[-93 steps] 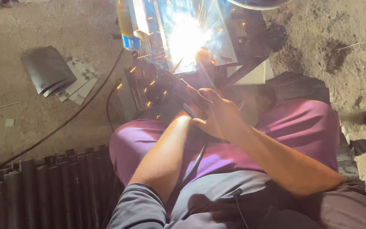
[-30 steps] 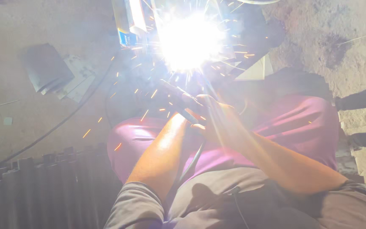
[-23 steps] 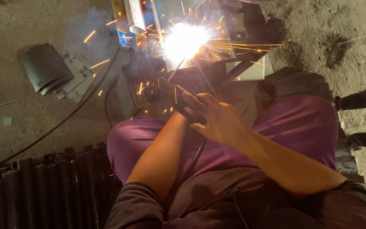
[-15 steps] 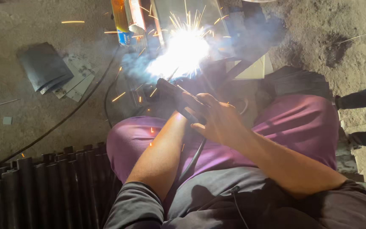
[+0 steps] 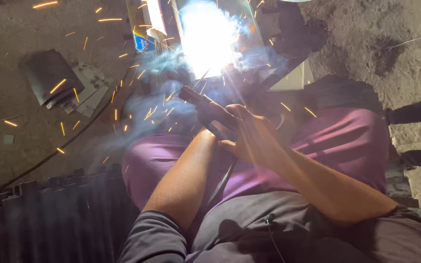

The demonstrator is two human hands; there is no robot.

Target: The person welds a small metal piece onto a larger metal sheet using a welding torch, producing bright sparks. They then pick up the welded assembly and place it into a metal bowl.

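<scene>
Dusty dirt floor [image 5: 35,146], sparks, smoke, dark metal sheets [image 5: 49,80].

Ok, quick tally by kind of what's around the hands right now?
Hands: 2, right hand and left hand, both on the holder
Welding electrode holder: 1
Cable: 1
Dark metal sheets on the ground: 1 pile
Total: 5

Dim dirt floor [image 5: 35,141], grey flat sheets [image 5: 57,83] lying left, dark ribbed metal panel [image 5: 49,219] below, smoke haze
</scene>
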